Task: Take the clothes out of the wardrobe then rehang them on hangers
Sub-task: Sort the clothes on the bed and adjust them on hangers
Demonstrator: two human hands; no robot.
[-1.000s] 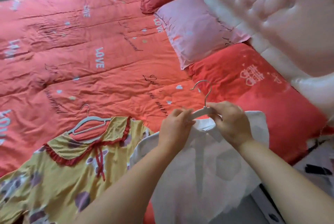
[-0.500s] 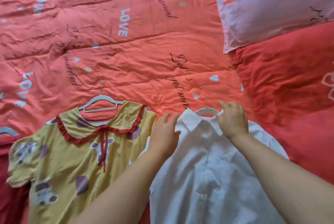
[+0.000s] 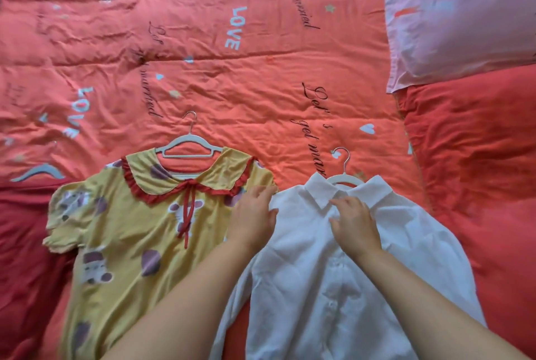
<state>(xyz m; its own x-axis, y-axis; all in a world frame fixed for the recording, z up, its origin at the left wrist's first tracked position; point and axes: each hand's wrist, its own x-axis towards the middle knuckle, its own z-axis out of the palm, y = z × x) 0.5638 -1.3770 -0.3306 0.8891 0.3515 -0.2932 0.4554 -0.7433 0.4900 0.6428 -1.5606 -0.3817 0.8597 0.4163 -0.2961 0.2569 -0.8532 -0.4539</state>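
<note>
Left hand (image 3: 255,220) lies flat w/ fingers loosely spread on the white shirt (image 3: 319,287), on the shoulder nearest the yellow dress (image 3: 130,243), fingertips at the dress sleeve; right hand (image 3: 355,224) rests flat, fingers relaxed, on the shirt front just below the collar, gripping nothing. We see both garments face up, side by side on the red quilt (image 3: 232,84) toward the bed's near edge. Shirt hanger (image 3: 343,176) & dress hanger (image 3: 185,147) sit in the necks, hooks toward the far edge, pink pillow (image 3: 464,17) at the far right corner.

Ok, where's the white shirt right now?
Head view, lower right: the white shirt lies on the red quilt, on a hanger, beside the yellow dress, with the right hand on its front.
</note>
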